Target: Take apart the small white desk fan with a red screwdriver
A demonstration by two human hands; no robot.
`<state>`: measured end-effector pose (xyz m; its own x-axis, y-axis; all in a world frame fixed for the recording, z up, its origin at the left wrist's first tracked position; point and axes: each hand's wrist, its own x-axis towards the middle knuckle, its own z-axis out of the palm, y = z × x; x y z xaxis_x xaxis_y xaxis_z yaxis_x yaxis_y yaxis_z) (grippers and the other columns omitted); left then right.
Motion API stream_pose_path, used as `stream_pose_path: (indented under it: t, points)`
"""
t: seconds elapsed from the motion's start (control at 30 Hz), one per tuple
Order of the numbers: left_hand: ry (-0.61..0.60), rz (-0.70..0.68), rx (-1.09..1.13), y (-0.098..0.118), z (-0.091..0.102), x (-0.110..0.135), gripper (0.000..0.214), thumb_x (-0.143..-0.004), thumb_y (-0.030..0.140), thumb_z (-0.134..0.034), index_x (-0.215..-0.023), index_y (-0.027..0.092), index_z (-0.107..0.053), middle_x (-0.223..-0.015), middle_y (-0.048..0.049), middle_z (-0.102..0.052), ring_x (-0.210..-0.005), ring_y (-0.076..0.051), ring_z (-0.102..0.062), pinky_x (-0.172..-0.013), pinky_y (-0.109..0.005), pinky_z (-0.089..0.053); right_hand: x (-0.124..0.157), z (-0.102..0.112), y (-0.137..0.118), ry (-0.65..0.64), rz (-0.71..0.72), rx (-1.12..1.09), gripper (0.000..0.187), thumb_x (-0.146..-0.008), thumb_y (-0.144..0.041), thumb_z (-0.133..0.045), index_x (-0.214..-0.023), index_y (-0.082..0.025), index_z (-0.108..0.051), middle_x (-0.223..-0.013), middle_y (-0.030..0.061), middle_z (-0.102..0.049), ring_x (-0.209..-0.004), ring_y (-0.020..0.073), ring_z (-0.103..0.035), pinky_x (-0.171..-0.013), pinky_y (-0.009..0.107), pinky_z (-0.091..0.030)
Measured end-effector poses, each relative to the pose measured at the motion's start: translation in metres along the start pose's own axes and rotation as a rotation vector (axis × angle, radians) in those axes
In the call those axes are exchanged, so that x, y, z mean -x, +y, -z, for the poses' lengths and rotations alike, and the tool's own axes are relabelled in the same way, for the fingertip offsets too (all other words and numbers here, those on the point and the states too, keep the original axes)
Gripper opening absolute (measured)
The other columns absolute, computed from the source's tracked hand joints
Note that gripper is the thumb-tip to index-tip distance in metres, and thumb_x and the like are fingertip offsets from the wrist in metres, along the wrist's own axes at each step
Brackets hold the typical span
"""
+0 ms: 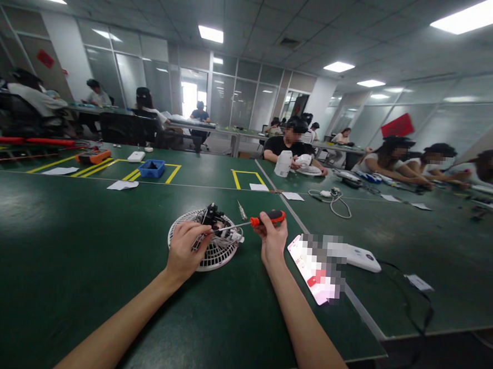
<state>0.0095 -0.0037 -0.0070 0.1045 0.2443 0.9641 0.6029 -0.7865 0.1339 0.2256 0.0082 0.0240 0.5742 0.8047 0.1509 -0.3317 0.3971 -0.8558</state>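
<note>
Right hand (273,236): I'm clamping the screwdriver (254,222), likely for aiming its tip | Left hand (188,248): I'm holding it over the fan grille (219,257), perhaps steadying; can't tell whether pinching

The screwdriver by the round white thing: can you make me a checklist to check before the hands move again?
1. Right hand gripping the screwdriver: ok, it holds the orange-and-black handle.
2. Left hand near the work: ok, its fingers are at the tip end of the shaft.
3. Tip seated in a screw: cannot tell, the fingers hide it.
4. White fan grille supported: ok, it rests on the green table.
5. White wires well away from the shaft: not ok, they bunch close to it.
6. Phone clear of the right forearm: ok, it lies beside it, apart.
</note>
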Motion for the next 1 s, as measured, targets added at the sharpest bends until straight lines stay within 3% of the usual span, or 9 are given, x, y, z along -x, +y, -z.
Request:
stream_pose_path:
  t: [0.63, 0.87, 1.0]
  points:
    - [-0.002, 0.020, -0.062, -0.0001, 0.0001, 0.0010, 0.028, -0.086, 0.012, -0.074, -0.110, 0.021, -0.063, -0.093, -0.0037, -0.071, -0.090, -0.020, -0.066, -0.085, -0.037, -0.054, 0.0004, 0.0004, -0.0014, -0.022, 0.064, 0.010, 0.057, -0.056, -0.042, -0.093, -0.093, -0.023, -0.053, -0.072, -0.0098, -0.062, -0.056, 0.0113, -0.064, -0.050, 0.023, -0.055]
    - [-0.080, 0.010, -0.107, -0.0013, 0.0015, 0.0011, 0.031, -0.087, 0.012, -0.072, -0.115, 0.020, -0.062, -0.093, -0.0035, -0.074, -0.090, -0.021, -0.067, -0.086, -0.038, -0.052, 0.0037, -0.0012, -0.0031, -0.042, 0.093, 0.034, 0.065, -0.057, -0.042, -0.092, -0.107, -0.024, -0.054, -0.085, -0.0062, -0.061, -0.072, 0.0159, -0.066, -0.058, 0.029, -0.060]
    - [-0.083, 0.011, -0.101, -0.0015, 0.0023, 0.0007, 0.032, -0.087, 0.013, -0.071, -0.116, 0.022, -0.062, -0.094, -0.0032, -0.074, -0.091, -0.021, -0.067, -0.086, -0.038, -0.052, 0.0047, -0.0012, -0.0026, -0.044, 0.083, 0.026, 0.065, -0.058, -0.040, -0.091, -0.110, -0.025, -0.053, -0.090, -0.0061, -0.057, -0.073, 0.0139, -0.064, -0.056, 0.027, -0.060]
